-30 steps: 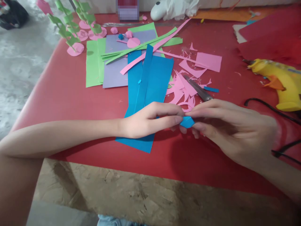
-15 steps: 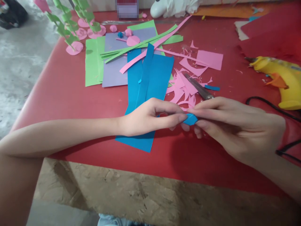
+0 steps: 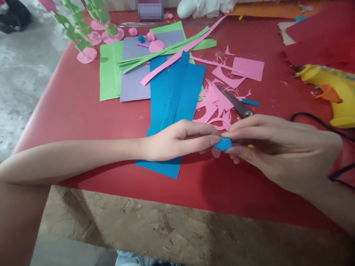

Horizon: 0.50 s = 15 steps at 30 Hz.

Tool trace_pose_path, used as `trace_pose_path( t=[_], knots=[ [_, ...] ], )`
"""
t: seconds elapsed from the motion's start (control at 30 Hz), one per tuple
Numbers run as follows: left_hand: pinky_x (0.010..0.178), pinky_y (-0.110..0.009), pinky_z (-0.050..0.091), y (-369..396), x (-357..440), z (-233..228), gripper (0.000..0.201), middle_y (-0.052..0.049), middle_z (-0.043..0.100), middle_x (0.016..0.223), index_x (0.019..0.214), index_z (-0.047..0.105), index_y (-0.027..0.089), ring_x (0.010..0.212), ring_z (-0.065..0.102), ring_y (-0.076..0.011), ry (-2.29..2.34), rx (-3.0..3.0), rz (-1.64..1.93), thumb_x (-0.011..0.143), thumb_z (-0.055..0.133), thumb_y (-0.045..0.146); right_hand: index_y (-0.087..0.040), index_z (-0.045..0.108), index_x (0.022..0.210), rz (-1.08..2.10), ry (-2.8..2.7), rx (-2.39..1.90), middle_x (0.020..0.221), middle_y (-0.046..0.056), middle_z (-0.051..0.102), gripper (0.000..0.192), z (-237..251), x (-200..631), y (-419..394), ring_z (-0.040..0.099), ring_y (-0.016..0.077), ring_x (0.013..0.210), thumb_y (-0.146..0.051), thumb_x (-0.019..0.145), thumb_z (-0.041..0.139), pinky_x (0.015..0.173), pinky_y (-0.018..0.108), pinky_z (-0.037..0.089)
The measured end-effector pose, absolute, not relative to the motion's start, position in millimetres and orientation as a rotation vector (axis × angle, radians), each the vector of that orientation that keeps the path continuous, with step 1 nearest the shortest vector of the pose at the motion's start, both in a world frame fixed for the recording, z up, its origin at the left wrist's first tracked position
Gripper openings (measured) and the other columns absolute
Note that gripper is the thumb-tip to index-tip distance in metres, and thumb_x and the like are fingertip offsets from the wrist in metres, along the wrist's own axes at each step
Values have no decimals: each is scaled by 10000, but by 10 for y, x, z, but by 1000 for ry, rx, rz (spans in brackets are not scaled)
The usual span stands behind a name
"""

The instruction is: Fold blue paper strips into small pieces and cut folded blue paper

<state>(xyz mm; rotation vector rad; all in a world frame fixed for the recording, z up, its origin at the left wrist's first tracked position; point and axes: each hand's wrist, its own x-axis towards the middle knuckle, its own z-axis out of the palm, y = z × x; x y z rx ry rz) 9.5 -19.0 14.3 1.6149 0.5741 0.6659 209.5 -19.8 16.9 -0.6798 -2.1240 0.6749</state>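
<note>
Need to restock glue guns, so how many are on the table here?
1: a yellow glue gun lies at the table's right edge, beyond the right hand. Others may sit out of frame.

Red table, paper sheets, glue gun

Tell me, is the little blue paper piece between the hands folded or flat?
Folded, it seems: the blue paper piece shows as a small wedge pinched between both hands' fingers.
</note>
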Motion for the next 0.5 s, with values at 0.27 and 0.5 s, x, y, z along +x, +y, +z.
trace_pose_path(
  t=[0.27, 0.5],
  knots=[
    [625, -164, 420, -185, 98, 153, 248, 7, 527, 685, 741, 537, 124, 654, 490, -54, 565, 1794, 690, 914, 422, 261, -258, 633, 864, 826, -2016, -811, 829, -69, 632, 116, 128, 2090, -242, 610, 30, 667, -174, 786, 650, 608, 162, 542],
    [695, -171, 441, -189, 95, 91, 180, -37, 587, 755, 822, 553, 93, 716, 501, -63, 556, 2251, 892, 912, 430, 189, -237, 618, 877, 719, -2067, -770, 875, -64, 632, 146, 110, 2096, -247, 614, 18, 795, -122, 789, 637, 726, 127, 533]
  ],
)
